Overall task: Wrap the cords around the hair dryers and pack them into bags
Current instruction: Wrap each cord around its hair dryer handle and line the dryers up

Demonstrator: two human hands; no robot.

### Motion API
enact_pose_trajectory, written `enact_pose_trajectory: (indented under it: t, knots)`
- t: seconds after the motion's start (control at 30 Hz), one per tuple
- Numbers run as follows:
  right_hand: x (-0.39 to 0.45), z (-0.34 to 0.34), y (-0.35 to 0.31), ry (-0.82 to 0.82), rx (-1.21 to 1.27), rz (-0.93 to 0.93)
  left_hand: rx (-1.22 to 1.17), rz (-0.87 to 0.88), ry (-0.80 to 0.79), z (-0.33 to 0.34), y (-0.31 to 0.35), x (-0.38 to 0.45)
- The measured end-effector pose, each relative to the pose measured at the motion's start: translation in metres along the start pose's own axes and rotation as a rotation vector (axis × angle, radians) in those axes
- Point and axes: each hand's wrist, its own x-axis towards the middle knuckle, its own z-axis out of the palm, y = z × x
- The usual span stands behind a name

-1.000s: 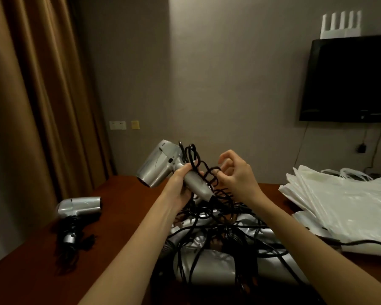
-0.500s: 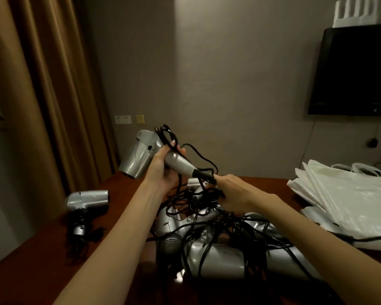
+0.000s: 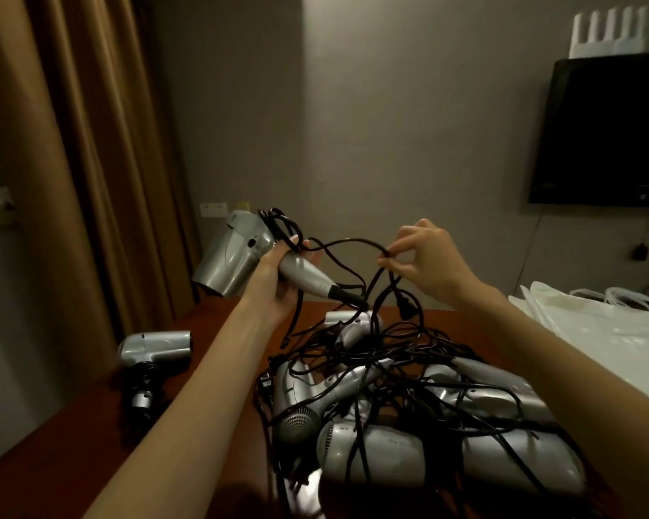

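Observation:
My left hand (image 3: 278, 279) grips the handle of a silver hair dryer (image 3: 233, 252), held up above the table with its nozzle pointing left and down. Loops of its black cord (image 3: 349, 243) sit at the top of the handle. My right hand (image 3: 426, 262) pinches that cord between thumb and fingers, raised to the right of the dryer; the plug (image 3: 407, 307) dangles below it. Under both hands lies a pile of several silver hair dryers (image 3: 409, 417) tangled in black cords. A stack of white plastic bags (image 3: 607, 331) lies at the right.
One silver hair dryer with its cord wound around the handle (image 3: 152, 355) lies apart at the left on the dark wooden table (image 3: 72, 443). Brown curtains (image 3: 90, 162) hang at the left. A black television (image 3: 607, 133) is mounted on the wall at the right.
My right hand has risen from the pile, lifting a length of cord up and to the right. The left hand keeps the dryer raised, shifted slightly.

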Motion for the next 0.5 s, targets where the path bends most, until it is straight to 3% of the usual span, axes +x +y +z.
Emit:
enact_pose_trajectory:
  t: [0.27,0.43,0.5]
  knots:
    - [0.006,-0.019,-0.002,0.048,0.488,0.222,0.150,-0.234,-0.229,0.025,-0.050,-0.010]
    - [-0.005,-0.017,0.003,0.024,0.627,0.336,0.142,-0.196,-0.095,0.043,-0.075,-0.001]
    - [-0.010,-0.018,0.007,0.041,0.665,0.370,0.131,-0.210,-0.129,0.035,-0.076,0.002]
